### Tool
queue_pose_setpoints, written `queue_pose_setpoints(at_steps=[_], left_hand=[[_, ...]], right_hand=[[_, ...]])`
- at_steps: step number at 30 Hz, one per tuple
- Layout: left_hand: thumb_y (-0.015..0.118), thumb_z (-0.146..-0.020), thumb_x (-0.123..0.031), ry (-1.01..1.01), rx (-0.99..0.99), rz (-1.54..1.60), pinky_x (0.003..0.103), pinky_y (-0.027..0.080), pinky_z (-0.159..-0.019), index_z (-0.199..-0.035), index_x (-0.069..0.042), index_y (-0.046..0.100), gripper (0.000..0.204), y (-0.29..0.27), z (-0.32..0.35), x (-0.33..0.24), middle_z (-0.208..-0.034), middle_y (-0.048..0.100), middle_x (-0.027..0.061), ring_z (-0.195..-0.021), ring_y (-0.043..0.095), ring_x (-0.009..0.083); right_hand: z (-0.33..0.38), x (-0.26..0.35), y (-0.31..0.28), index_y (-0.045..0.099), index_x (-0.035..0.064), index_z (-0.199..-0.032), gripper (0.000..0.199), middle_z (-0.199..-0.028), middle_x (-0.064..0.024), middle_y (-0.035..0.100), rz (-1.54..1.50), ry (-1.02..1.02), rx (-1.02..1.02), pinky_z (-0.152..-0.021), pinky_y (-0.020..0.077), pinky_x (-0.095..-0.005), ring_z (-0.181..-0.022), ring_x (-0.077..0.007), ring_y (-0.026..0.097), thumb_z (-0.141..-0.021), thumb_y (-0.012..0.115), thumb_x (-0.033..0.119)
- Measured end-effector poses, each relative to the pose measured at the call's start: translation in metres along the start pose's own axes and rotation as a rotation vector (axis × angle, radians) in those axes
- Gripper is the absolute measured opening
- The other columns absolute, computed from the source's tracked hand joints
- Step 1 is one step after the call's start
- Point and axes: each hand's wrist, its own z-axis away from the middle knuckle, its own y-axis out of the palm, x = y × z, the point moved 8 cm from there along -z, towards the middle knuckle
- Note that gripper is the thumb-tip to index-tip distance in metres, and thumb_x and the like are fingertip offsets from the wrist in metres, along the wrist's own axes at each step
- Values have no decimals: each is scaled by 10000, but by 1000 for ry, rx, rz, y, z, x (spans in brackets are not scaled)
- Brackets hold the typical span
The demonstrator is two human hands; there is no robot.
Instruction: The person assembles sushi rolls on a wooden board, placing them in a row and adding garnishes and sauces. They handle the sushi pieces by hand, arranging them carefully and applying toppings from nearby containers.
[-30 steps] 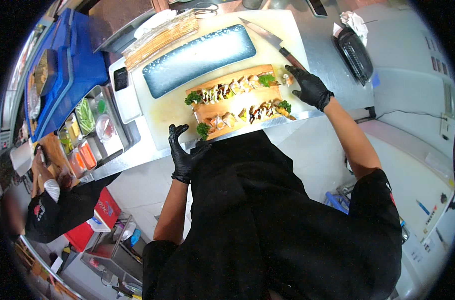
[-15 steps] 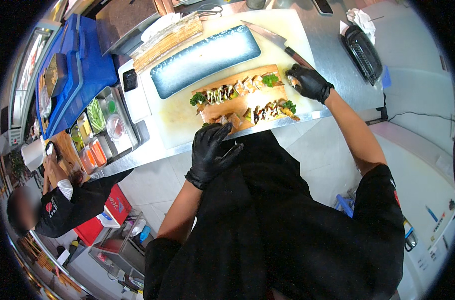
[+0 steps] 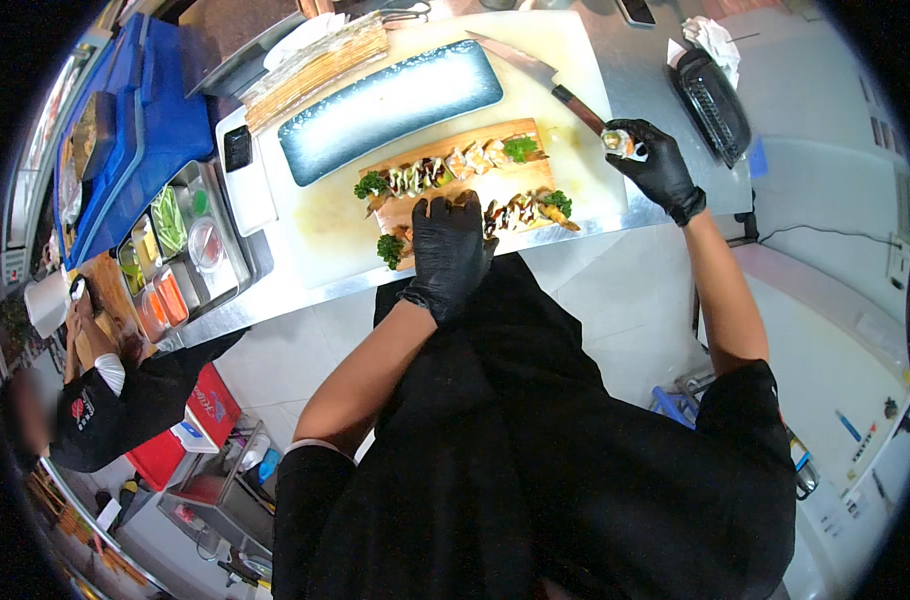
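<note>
Two black-gloved hands working over a white cutting board. Left hand lying flat, fingers spread, pressing on the near wooden tray of sushi pieces in the middle of that board. Right hand hovering just past the board's right edge, fingers pinching together on one sushi piece. Knife resting across the board's far right corner, long blue plate lying at the board's far side, beyond both trays.
</note>
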Motion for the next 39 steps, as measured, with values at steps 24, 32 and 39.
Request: queue_pose_setpoints(at_steps=[24,32,39], left_hand=[[650,-704,-41,29,25,102,474,457,-817,-973,-46,618,270,-3,-18,0,-914,662,146,-916,614,327],[806,-745,-228,-76,83,31,522,415,-999,-1325,-73,584,639,-28,4,17,-1057,657,174,-1063,604,354],[797,-745,-291,-133,67,111,522,380,-1028,-1335,-41,542,690,-20,19,35,-1120,629,166,-1116,566,346]], right_hand=[[53,132,13,652,133,-1246,432,-1161,-184,670,135,-409,27,-945,527,-446,-1083,-362,648,-834,762,201],[56,173,61,678,104,-1166,374,-1037,-128,661,273,-567,66,-842,504,-434,-995,-326,640,-793,697,130],[47,196,115,718,70,-1069,276,-938,-158,646,382,-577,138,-741,494,-458,-904,-338,625,-808,633,93]])
